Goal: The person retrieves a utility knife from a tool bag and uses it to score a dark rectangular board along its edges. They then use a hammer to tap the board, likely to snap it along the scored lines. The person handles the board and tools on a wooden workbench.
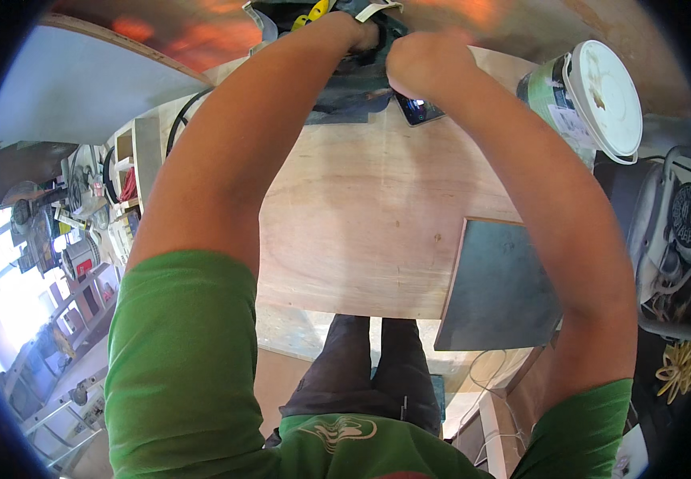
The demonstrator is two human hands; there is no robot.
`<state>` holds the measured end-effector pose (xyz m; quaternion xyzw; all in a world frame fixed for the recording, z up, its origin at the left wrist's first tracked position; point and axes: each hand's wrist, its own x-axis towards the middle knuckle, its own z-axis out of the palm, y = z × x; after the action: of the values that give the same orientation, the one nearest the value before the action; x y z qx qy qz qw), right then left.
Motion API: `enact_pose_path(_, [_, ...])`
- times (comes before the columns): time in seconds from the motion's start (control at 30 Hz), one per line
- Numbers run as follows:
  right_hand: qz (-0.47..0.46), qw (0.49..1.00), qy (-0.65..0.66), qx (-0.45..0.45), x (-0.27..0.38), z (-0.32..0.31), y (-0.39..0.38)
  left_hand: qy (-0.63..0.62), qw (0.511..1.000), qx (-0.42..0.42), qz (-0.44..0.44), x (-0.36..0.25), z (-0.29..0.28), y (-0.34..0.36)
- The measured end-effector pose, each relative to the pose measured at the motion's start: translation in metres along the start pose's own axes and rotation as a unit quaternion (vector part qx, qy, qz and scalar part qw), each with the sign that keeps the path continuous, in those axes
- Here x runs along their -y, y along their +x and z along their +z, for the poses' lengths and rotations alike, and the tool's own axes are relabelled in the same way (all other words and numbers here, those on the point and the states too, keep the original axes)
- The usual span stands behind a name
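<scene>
Both my arms reach to the far edge of the wooden tabletop [345, 191]. My left hand [365, 36] is at the opening of a dark cloth tool bag [349, 100], and its fingers are hidden there. A yellow-handled tool [311, 13] sticks up from the bag to the left of that hand. My right hand [425, 64] is closed beside the bag, its back toward me; whatever it may hold is hidden. Just below it lies a dark phone [419, 112] with a lit screen, partly covered by the hand.
A white-lidded bucket [601, 100] stands at the far right. Under my right forearm, a dark grey-blue panel [493, 291] lies at the tabletop's near right edge. A large pale board [90, 88] rises at the left. Beyond the right edge sits a machine with a tubular frame [669, 239].
</scene>
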<state>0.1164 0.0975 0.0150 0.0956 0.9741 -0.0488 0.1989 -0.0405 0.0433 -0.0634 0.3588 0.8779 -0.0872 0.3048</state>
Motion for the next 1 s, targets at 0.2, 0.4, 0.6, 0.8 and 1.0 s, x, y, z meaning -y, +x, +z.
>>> enact_pose_path(0.2, [0.001, 1.000, 0.000, -0.005, 0.000, -0.019, -0.003, -0.001, 0.999, -0.039, 0.026, 0.001, -0.007, -0.018])
enact_pose_path(0.4, [0.018, 1.000, 0.011, 0.005, 0.000, -0.016, 0.001, 0.044, 0.996, -0.064, 0.050, -0.001, -0.009, -0.033])
enact_pose_path(0.6, [0.073, 0.978, 0.175, -0.092, -0.006, 0.017, 0.022, 0.173, 0.971, -0.099, 0.130, 0.010, 0.012, -0.003])
enact_pose_path(0.8, [0.104, 0.951, 0.261, -0.127, -0.010, 0.028, 0.019, 0.157, 0.969, -0.130, 0.141, 0.004, -0.003, -0.033])
enact_pose_path(1.0, [0.103, 0.949, 0.274, -0.117, -0.012, 0.037, 0.015, 0.110, 0.965, -0.148, 0.186, 0.012, -0.002, -0.069])
